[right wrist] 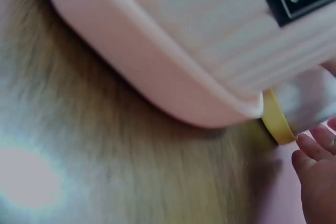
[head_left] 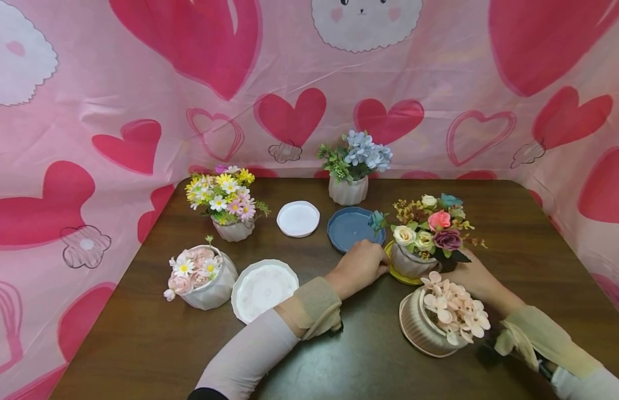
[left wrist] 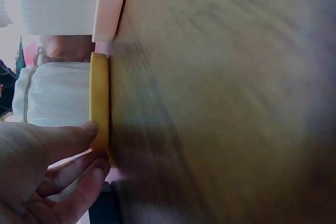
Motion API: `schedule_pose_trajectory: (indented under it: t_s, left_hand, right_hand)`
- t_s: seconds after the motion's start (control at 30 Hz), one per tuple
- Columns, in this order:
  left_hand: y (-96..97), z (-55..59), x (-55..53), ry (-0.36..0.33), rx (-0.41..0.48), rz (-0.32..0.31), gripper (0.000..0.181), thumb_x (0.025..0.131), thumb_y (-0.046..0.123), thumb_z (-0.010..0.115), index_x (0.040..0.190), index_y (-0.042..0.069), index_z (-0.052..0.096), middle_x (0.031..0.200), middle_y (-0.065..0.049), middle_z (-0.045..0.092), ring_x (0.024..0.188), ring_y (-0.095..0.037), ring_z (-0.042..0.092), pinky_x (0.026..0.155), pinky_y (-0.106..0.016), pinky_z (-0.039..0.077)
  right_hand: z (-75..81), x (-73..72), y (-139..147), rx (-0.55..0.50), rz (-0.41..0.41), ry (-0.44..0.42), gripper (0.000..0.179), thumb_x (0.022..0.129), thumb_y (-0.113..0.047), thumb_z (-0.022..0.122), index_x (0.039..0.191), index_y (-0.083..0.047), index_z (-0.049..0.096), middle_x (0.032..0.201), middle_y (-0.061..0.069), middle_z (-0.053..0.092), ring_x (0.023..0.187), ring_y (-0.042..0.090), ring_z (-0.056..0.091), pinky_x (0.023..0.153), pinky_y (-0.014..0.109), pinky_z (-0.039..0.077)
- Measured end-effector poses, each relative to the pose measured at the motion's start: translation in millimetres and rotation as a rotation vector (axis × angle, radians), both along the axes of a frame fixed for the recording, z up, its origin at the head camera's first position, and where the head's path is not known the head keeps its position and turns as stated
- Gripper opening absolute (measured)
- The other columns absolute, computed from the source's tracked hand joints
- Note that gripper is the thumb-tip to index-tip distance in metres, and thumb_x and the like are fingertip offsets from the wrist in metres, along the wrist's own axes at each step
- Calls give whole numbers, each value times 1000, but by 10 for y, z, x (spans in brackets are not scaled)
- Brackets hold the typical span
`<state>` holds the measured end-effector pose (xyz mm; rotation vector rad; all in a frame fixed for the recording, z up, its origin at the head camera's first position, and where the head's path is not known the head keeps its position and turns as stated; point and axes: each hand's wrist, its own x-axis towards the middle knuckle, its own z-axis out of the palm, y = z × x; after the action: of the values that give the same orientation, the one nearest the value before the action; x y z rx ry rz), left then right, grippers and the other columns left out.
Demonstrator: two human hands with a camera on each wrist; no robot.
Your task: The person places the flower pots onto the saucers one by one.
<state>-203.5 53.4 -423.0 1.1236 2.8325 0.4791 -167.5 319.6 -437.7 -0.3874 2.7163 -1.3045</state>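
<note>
In the head view, a white flower pot (head_left: 412, 262) with mixed roses sits on a yellow saucer (head_left: 402, 276) at the right. My left hand (head_left: 360, 268) pinches the saucer's left edge; the left wrist view shows the thumb and fingers on the yellow rim (left wrist: 98, 100). My right hand (head_left: 472, 275) is at the pot's right side, holding it, partly hidden by leaves. Its fingers (right wrist: 317, 142) touch the pot wall in the right wrist view. Close in front is a ribbed pot (head_left: 429, 328) with peach flowers on a pink saucer (right wrist: 157, 72).
Behind my left hand lies a blue saucer (head_left: 352, 229), with a small white saucer (head_left: 298, 219) beside it. A larger white saucer (head_left: 265, 289) is near the left forearm. Pots of daisies (head_left: 233, 229), pink roses (head_left: 209, 286) and blue flowers (head_left: 348, 190) stand around on the brown table (head_left: 154, 344).
</note>
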Motion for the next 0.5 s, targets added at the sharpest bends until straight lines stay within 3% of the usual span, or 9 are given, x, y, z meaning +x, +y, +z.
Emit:
schedule_pose_trajectory:
  t_s: [0.2,0.27,0.4,0.5]
  left_hand:
    - [0,-17,-5,-1,5,8,9,91,26,72,95,25,80,90,13,75,80,-4,67,74,-22,51]
    - [2,-19,-7,-5,9,10,9,91,26,72,96,25,80,91,13,75,81,-4,67,74,-22,51]
    - [4,-10,-8,-12,12,13,10,91,25,72,96,25,80,91,13,76,81,-4,67,74,-22,51]
    - [4,-1,-4,-15,11,12,10,91,25,72,96,25,80,91,13,76,81,-4,67,74,-22,52]
  right_hand:
    - [21,11,89,138,-67,25,86,81,-23,81,147,5,35,135,31,54,117,22,56,79,7,39]
    - [15,13,119,137,-68,35,85,80,-22,82,147,5,36,133,32,55,116,16,57,78,5,39]
    - [-31,18,153,35,-47,50,81,81,-14,82,146,5,39,134,29,55,105,-21,47,79,1,42]
    - [-62,20,163,-40,-25,28,75,84,-12,79,145,6,39,132,10,58,105,-24,46,81,4,47]
